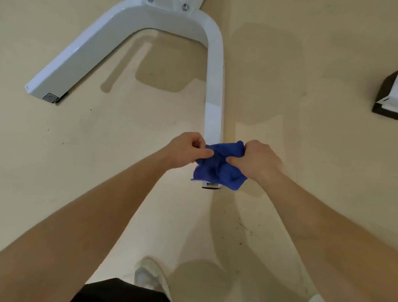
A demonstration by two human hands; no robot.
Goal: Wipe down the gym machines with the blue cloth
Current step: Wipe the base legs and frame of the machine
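The beige floor (49, 163) fills the frame, with dark specks of dirt at lower right. If the cloth slips and drops there, it likely picks up grit and smears it onto the paint.

The white machine frame (214, 80) spreads from the top centre in a bent U. One leg runs to the left edge and the other comes straight down to the middle of the frame. That near leg ends close ahead of the person's pale shoes (147, 275), so a careless step forward could catch a toe on it. A second machine's foot (397, 95) sits at the right edge, well apart.

The blue cloth (218, 169) hangs at the centre, bunched in a wad over the near leg's end. Used crumpled like this, it probably touches little metal and misses strips.

The left hand (186, 150) and the right hand (257, 157) both pinch the cloth from opposite sides with curled fingers.

A small grey label (50, 97) sits on the far leg's end at left. Its writing is too small to read, and no brand shows.
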